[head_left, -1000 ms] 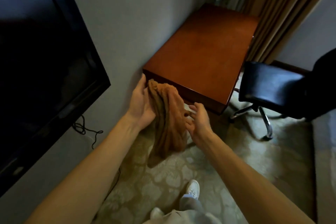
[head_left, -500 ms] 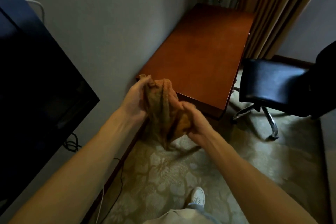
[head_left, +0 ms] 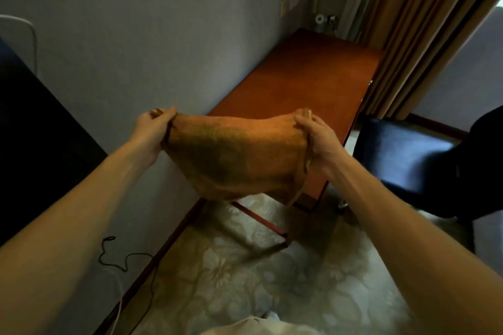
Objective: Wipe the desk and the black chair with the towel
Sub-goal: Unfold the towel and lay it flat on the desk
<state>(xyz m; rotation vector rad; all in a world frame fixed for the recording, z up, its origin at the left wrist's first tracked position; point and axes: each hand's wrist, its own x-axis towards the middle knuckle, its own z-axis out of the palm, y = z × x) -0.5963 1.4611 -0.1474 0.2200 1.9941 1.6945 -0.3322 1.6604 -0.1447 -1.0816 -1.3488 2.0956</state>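
My left hand [head_left: 155,128] and right hand [head_left: 313,133] each pinch an upper corner of the orange-brown terry towel [head_left: 236,155], stretched between them in the air. It hangs before the near end of the reddish-brown wooden desk [head_left: 304,84] at twelve o'clock. The black padded chair [head_left: 402,155] stands at two o'clock. As I judge it, wiping has not begun, so both surfaces are left to do.

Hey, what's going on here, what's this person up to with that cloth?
A person is holding a brown towel spread out between both hands. The left hand grips one end and the right hand grips the other. The towel hangs in the air in front of the near end of the wooden desk, and does not seem to lie on it. The black chair stands to the right of the desk, untouched. Wiping does not look started yet.
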